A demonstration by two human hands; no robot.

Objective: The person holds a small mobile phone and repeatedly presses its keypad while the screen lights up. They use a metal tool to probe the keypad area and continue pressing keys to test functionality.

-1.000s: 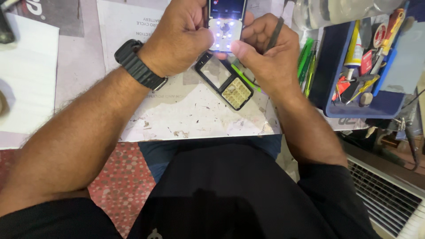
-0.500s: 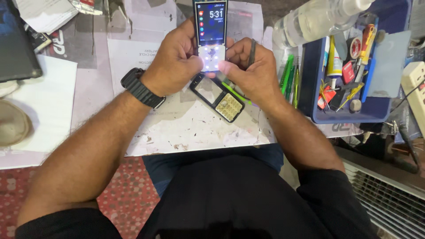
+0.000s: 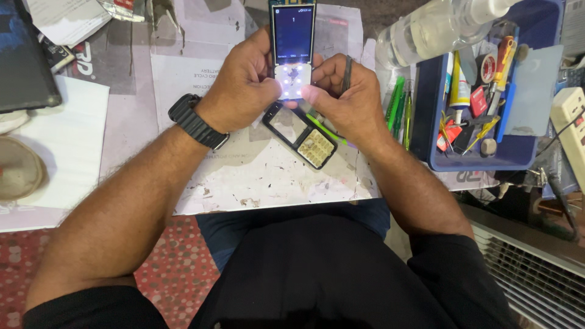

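Note:
I hold a small keypad phone [image 3: 292,42] upright over the table, its dark blue screen lit and its keypad area glowing white. My left hand [image 3: 244,85] grips its left side, with a black watch [image 3: 196,122] on that wrist. My right hand [image 3: 347,97] grips the right side, thumb on the glowing keypad, and also carries a thin dark tool [image 3: 346,73] between its fingers. Below the hands a black phone front cover [image 3: 300,134] with a pale keypad lies on the white sheet [image 3: 256,176].
A blue tray [image 3: 475,161] of tools and tubes stands at the right, with a clear plastic bottle [image 3: 426,27] beside it and green pens [image 3: 397,103] next to it. A white power strip [image 3: 570,128] sits far right. Papers [image 3: 61,140] and a dark case [image 3: 21,61] lie left.
The view has tilted so the phone sits higher and fuller in view. Its screen has changed from a bright display to a dark one. Both hands keep their grip.

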